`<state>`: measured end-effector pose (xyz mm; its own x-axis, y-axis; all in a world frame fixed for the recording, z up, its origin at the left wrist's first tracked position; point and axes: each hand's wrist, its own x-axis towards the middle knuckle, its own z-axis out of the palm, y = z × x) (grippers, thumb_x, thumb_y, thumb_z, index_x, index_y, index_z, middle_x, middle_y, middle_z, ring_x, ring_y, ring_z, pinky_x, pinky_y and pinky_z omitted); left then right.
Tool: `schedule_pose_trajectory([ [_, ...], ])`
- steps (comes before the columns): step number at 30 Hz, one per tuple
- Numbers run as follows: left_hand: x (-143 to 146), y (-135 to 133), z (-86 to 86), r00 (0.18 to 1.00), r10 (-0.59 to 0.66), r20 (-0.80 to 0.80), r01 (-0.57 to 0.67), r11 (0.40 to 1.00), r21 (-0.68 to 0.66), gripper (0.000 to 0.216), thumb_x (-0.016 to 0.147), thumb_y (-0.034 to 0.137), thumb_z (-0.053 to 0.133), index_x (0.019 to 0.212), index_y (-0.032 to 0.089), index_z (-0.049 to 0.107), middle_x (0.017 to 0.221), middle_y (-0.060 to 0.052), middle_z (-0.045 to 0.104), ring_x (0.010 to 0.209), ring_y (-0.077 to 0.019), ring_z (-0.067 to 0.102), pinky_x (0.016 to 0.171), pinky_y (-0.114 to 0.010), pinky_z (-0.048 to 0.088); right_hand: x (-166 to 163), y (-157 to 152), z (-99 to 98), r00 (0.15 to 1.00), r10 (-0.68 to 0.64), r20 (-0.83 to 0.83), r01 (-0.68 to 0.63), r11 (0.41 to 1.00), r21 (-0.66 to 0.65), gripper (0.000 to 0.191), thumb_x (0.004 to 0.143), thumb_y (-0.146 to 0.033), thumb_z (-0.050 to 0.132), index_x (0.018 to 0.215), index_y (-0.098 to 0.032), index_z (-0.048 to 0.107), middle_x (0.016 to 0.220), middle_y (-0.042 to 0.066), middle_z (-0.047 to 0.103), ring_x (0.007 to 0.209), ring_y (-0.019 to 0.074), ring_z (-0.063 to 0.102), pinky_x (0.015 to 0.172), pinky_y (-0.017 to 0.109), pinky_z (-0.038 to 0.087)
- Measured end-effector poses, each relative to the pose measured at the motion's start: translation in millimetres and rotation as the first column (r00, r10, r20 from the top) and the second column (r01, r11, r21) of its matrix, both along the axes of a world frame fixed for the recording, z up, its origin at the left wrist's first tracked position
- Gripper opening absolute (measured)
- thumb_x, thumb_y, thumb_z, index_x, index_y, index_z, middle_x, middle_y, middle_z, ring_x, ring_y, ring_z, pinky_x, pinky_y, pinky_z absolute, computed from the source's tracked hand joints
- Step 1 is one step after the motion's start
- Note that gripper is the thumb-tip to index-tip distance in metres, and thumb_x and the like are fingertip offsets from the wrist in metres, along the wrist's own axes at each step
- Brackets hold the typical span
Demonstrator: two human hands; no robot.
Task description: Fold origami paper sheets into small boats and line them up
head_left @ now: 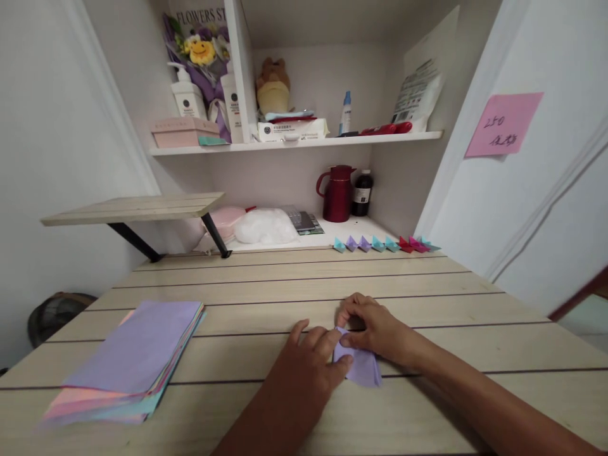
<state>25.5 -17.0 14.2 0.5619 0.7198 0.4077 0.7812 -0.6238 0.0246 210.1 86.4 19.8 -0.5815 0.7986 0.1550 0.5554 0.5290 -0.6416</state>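
Note:
A small folded piece of purple paper point(363, 368) lies on the wooden table point(247, 354), between my two hands. My left hand point(316, 358) holds its left side, the thumb resting on top and the other fingers at the edge. From the upper right, my right hand point(368, 326) pinches the paper's top corner between thumb and bent fingers. The exact fold under the fingers is partly hidden. Along the far table edge stands a row of several small folded paper boats point(365, 244) in blue, purple, red and pink.
A stack of coloured paper sheets point(137, 348), purple on top, lies at the left. Behind it a small raised shelf point(137, 208) stands on black brackets. At the back are a white plastic bag point(266, 227), a dark red jug point(338, 196) and a dark bottle point(363, 195).

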Motion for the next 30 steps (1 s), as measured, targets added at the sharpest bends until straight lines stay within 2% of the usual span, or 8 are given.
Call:
schedule_pose_trajectory([
  [7, 6.2, -0.9, -7.4, 1.0, 0.0, 0.021, -0.002, 0.992, 0.127, 0.023, 0.094, 0.018, 0.047, 0.106, 0.027, 0.065, 0.124, -0.008, 0.061, 0.107, -0.0236, 0.056, 0.103, -0.054, 0.032, 3.3, -10.0, 8.8, 0.979, 0.098, -0.18, -0.153, 0.935, -0.32, 0.021, 0.061, -0.012, 0.067, 0.074, -0.021, 0.054, 0.073, -0.004, 0.055, 0.069, 0.0139, 0.05, 0.059, 0.024, 0.039],
  [11, 6.7, -5.0, -2.6, 0.958, 0.058, 0.28, -0.071, 0.997, 0.039, 0.027, 0.09, 0.013, 0.048, 0.104, 0.027, 0.064, 0.12, -0.007, 0.061, 0.107, -0.0228, 0.057, 0.106, -0.055, 0.03, 1.5, -14.2, 8.1, 0.929, 0.009, -0.37, -0.193, 0.864, -0.464, 0.021, 0.064, -0.014, 0.069, 0.078, -0.02, 0.054, 0.064, -0.007, 0.053, 0.059, 0.0108, 0.048, 0.053, 0.022, 0.035],
  [13, 1.7, -2.4, -1.7, 0.821, 0.169, 0.545, -0.151, 0.985, -0.079, 0.03, 0.089, 0.014, 0.046, 0.113, 0.027, 0.06, 0.119, -0.009, 0.059, 0.11, -0.0231, 0.057, 0.102, -0.051, 0.036, -1.1, -15.4, 7.8, 0.856, -0.114, -0.505, -0.185, 0.843, -0.505, 0.029, 0.064, -0.02, 0.074, 0.087, -0.021, 0.056, 0.064, -0.007, 0.056, 0.058, 0.0114, 0.051, 0.053, 0.023, 0.037],
  [15, -6.6, 4.8, -3.5, 0.532, 0.325, 0.782, -0.202, 0.945, -0.256, 0.031, 0.091, 0.023, 0.044, 0.12, 0.023, 0.051, 0.121, -0.011, 0.056, 0.105, -0.0222, 0.06, 0.094, -0.045, 0.045, -4.6, -16.7, 7.8, 0.74, -0.253, -0.624, -0.204, 0.799, -0.566, 0.039, 0.064, -0.026, 0.079, 0.096, -0.022, 0.057, 0.068, -0.005, 0.061, 0.059, 0.0127, 0.056, 0.055, 0.024, 0.041],
  [17, -16.0, 14.5, -6.9, 0.204, 0.438, 0.875, -0.167, 0.897, -0.41, 0.036, 0.09, 0.036, 0.046, 0.122, 0.021, 0.047, 0.121, -0.013, 0.056, 0.097, -0.022, 0.064, 0.088, -0.042, 0.048, -8.7, -18.2, 7.6, 0.626, -0.357, -0.693, -0.267, 0.737, -0.621, 0.037, 0.065, -0.029, 0.081, 0.093, -0.02, 0.059, 0.072, -0.003, 0.064, 0.062, 0.0131, 0.059, 0.058, 0.025, 0.044],
  [19, -23.6, 23.2, -10.6, 0.046, 0.473, 0.88, -0.091, 0.879, -0.468, 0.044, 0.086, 0.046, 0.051, 0.121, 0.019, 0.049, 0.121, -0.014, 0.057, 0.1, -0.023, 0.064, 0.091, -0.04, 0.047, -12.9, -19.5, 6.7, 0.544, -0.426, -0.723, -0.342, 0.674, -0.655, 0.029, 0.066, -0.029, 0.082, 0.083, -0.019, 0.06, 0.071, -0.002, 0.064, 0.062, 0.0124, 0.059, 0.062, 0.025, 0.046],
  [24, -20.6, 27.4, -16.9, 0.102, 0.467, 0.878, 0.183, 0.859, -0.478, 0.056, 0.082, 0.061, 0.053, 0.119, 0.019, 0.054, 0.12, -0.015, 0.061, 0.102, -0.0264, 0.064, 0.094, -0.042, 0.045, -18.9, -21.4, 4.6, 0.455, -0.474, -0.754, -0.475, 0.586, -0.656, 0.024, 0.068, -0.024, 0.081, 0.081, -0.019, 0.062, 0.076, -0.002, 0.066, 0.065, 0.0116, 0.06, 0.067, 0.024, 0.048],
  [30, -1.2, 22.1, -17.2, 0.084, 0.369, 0.926, 0.481, 0.799, -0.362, 0.059, 0.077, 0.053, 0.066, 0.122, 0.017, 0.053, 0.119, -0.016, 0.063, 0.108, -0.0275, 0.06, 0.095, -0.041, 0.043, -20.8, -25.8, 2.2, 0.463, -0.415, -0.783, -0.498, 0.61, -0.617, 0.022, 0.073, -0.022, 0.078, 0.086, -0.021, 0.059, 0.076, -0.003, 0.066, 0.065, 0.0108, 0.06, 0.066, 0.024, 0.046],
])
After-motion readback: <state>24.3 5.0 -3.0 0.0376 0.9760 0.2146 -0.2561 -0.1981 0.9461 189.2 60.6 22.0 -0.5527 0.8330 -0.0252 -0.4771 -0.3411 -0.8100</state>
